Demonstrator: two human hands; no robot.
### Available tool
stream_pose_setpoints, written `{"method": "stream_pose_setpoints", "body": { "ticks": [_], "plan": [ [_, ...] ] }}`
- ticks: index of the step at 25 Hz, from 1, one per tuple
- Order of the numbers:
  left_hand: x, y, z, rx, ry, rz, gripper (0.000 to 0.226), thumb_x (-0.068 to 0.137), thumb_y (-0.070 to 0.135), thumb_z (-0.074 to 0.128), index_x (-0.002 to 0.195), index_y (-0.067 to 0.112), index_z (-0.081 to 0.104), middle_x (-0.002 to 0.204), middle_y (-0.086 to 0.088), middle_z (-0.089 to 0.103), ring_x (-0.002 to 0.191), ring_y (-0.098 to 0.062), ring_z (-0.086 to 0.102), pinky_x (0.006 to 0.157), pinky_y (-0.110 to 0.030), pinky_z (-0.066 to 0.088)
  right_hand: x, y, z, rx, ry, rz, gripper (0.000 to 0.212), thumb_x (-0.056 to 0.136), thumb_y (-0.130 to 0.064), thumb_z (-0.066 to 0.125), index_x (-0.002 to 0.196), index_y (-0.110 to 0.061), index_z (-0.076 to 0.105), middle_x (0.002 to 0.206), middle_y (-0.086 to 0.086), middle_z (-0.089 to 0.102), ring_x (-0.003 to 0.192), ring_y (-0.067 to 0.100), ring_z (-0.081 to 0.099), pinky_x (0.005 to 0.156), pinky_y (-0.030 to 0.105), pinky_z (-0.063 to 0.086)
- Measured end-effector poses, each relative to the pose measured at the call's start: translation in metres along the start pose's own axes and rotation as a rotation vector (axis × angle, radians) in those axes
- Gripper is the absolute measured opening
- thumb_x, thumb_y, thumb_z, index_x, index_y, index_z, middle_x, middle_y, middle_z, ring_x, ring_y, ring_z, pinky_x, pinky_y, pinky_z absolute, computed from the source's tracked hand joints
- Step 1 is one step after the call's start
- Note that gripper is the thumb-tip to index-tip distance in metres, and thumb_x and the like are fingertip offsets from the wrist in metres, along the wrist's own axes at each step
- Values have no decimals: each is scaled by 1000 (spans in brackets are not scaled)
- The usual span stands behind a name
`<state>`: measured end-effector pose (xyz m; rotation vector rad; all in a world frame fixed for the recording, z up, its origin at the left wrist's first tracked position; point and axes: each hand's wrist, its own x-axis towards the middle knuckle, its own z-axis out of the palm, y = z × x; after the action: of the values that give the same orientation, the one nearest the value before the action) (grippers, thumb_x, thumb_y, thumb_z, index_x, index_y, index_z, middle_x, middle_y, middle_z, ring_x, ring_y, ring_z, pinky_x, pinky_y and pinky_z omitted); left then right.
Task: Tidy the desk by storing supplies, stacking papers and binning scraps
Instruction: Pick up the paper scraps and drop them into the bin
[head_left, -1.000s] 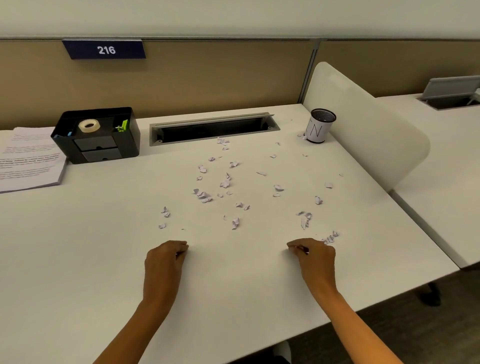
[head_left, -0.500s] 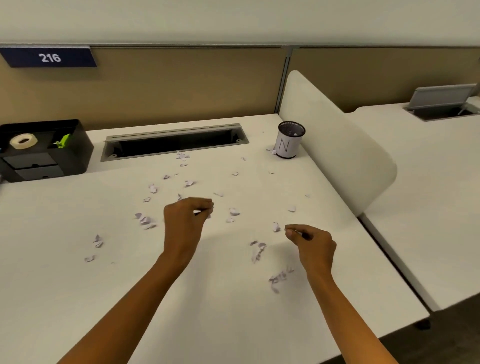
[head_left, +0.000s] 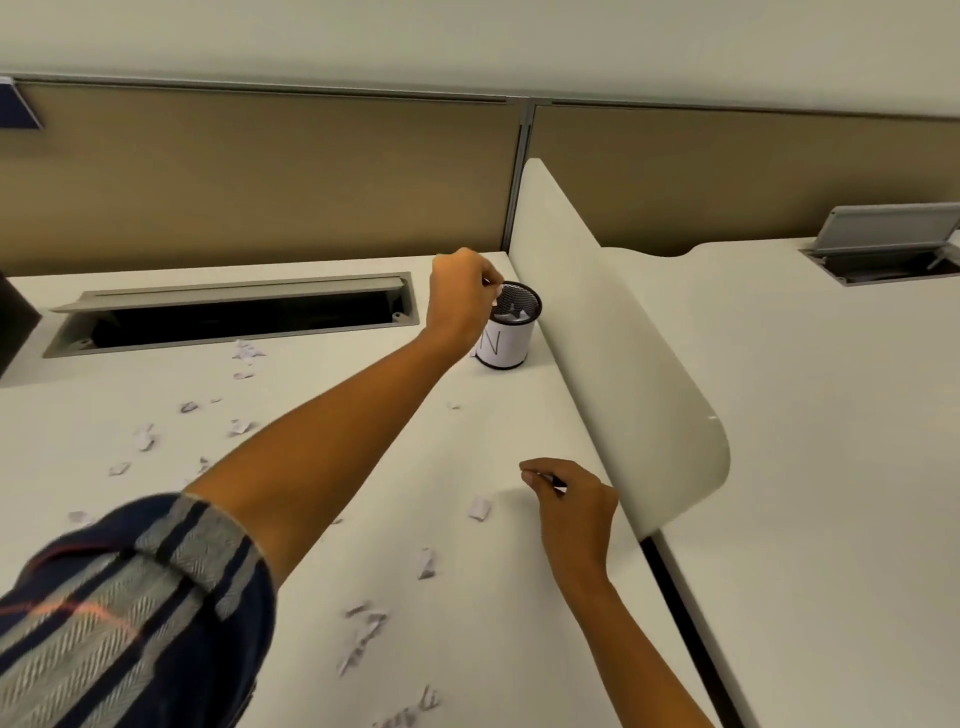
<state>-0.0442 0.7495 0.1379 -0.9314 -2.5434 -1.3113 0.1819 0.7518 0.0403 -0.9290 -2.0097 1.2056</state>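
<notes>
A small black mesh bin (head_left: 511, 345) with a white paper label stands at the back of the desk against the divider, with paper scraps (head_left: 511, 313) inside it. My left hand (head_left: 462, 296) hovers at the bin's left rim, its fingers pinched on a white paper scrap (head_left: 496, 300) just over the opening. My right hand (head_left: 571, 499) rests on the desk near the divider with thumb and fingers pinched together; I see no scrap in it. Several torn scraps lie on the desk: one (head_left: 479, 508) just left of my right hand, others nearer me (head_left: 363, 634) and to the left (head_left: 145, 436).
An open cable slot (head_left: 234, 312) runs along the back of the desk. A curved white divider (head_left: 623, 374) borders the desk on the right, with a neighbouring desk (head_left: 805, 441) beyond it. A black organiser's edge (head_left: 15, 322) shows at far left.
My left hand has travelled from the scraps in the middle of the desk up to the bin's rim. My view has swung right, and the organiser has slid almost out of sight.
</notes>
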Motion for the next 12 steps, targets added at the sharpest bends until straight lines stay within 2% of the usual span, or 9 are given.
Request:
{"method": "stream_pose_setpoints", "body": {
  "ticks": [2, 6, 12],
  "plan": [
    [22, 0, 27, 64, -41, 30, 11, 80, 2, 67, 87, 3, 75, 90, -11, 72, 83, -23, 67, 78, -30, 55, 18, 5, 0, 15, -8, -26, 14, 78, -1, 71, 84, -12, 75, 81, -6, 72, 81, 0, 64, 71, 13, 52],
    [33, -11, 60, 163, -133, 73, 16, 87, 7, 61, 97, 1, 73, 98, -15, 71, 89, -27, 66, 79, -26, 51, 45, 16, 3, -15, -31, -103, 13, 79, -3, 71, 86, -14, 74, 83, -6, 72, 84, 0, 64, 74, 10, 51],
    [30, -24, 54, 192, -87, 202, 28, 96, 14, 46, 114, 8, 67, 111, -9, 69, 105, -26, 61, 90, -27, 42, 72, 19, 13, 18, -25, -134, 14, 77, -3, 72, 87, -12, 74, 84, -4, 72, 82, 2, 65, 73, 12, 53]
  ]
}}
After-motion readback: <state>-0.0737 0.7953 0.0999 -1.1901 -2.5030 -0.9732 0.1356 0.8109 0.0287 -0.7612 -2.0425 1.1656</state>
